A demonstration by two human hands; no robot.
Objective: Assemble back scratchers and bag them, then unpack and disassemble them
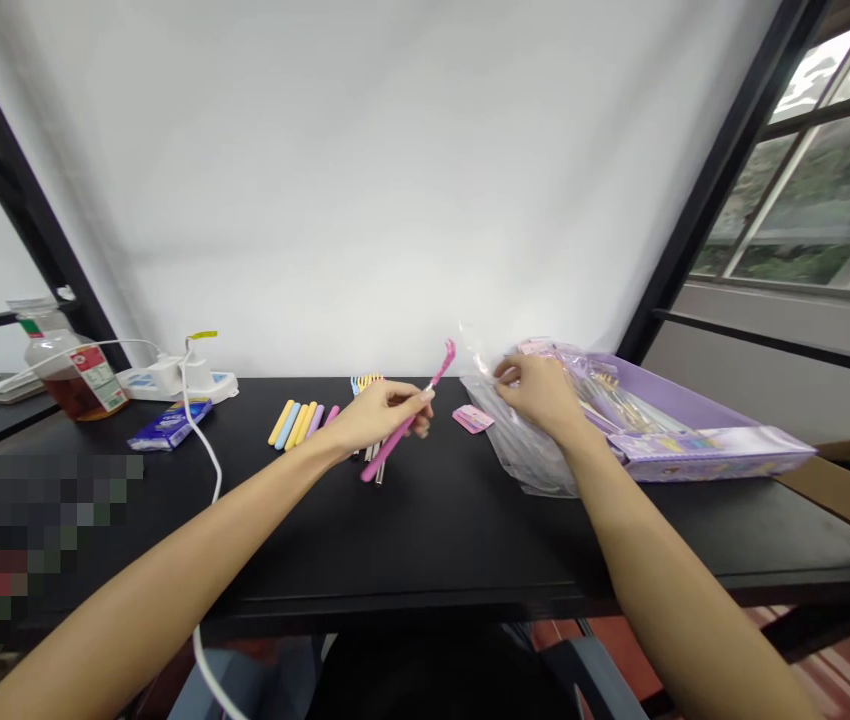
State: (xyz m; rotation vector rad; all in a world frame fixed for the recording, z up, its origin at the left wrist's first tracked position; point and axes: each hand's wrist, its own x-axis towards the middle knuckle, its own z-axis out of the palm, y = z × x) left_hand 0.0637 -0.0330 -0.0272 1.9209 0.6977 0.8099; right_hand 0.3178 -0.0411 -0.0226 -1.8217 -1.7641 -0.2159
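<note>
My left hand is closed around a slim pink back scratcher, held tilted above the table with its curved head up and to the right. Under that hand lie several more scratchers with blue and yellow clawed heads and metal rods, partly hidden. A row of yellow, blue, purple and pink handles lies just left of them. My right hand pinches the edge of clear plastic bags beside an open purple box. Small pink cards rest between both hands.
Packed items in clear wrap fill the purple box. On the left stand a bottle of brown liquid and a white power strip with a cable, near a blue packet. A cardboard box is at the far right.
</note>
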